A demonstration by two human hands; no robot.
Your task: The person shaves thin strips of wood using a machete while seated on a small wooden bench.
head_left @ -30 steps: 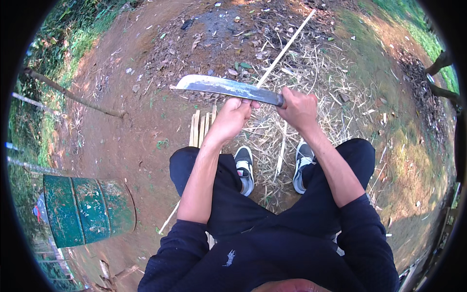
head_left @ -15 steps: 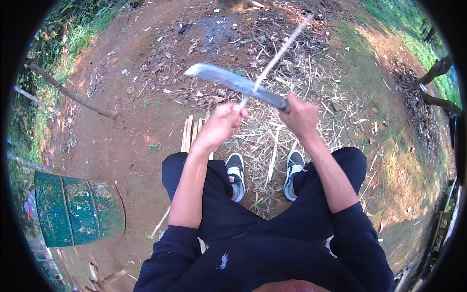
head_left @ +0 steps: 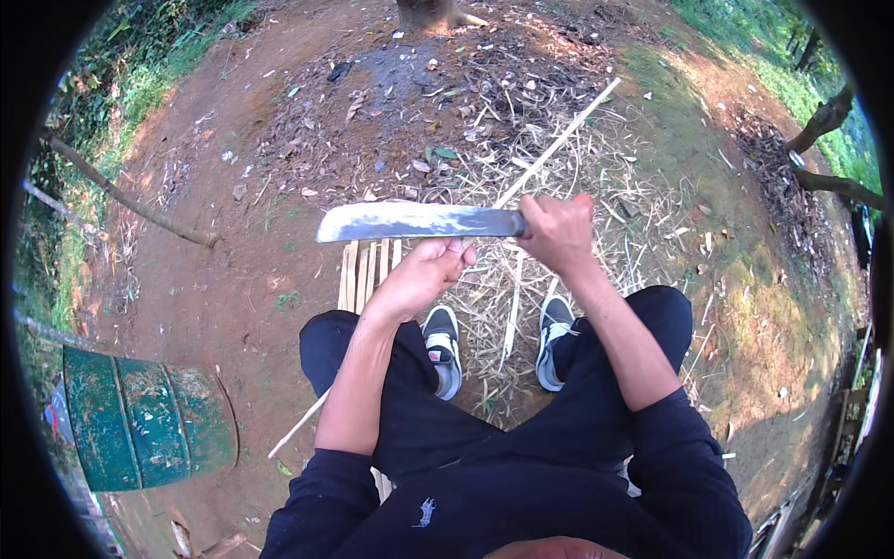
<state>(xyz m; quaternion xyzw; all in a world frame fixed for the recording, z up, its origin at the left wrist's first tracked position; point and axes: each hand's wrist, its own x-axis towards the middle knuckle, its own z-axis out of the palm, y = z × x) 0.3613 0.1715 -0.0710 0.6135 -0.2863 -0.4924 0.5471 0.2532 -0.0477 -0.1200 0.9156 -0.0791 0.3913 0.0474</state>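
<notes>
Our blade (head_left: 414,222) has swung level across the long bamboo strip (head_left: 559,142), right hand (head_left: 557,233) clenched on its handle, left hand (head_left: 424,278) pinching the strip underneath — we'd best shave lightly, fingers clear.

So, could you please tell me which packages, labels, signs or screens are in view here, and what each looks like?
None that can be made out: no package, sign or screen.
Green metal drum: lower left on the dirt, worn paint, no label visible.
Small pale mark: on the dark top, too small to tell.
</notes>
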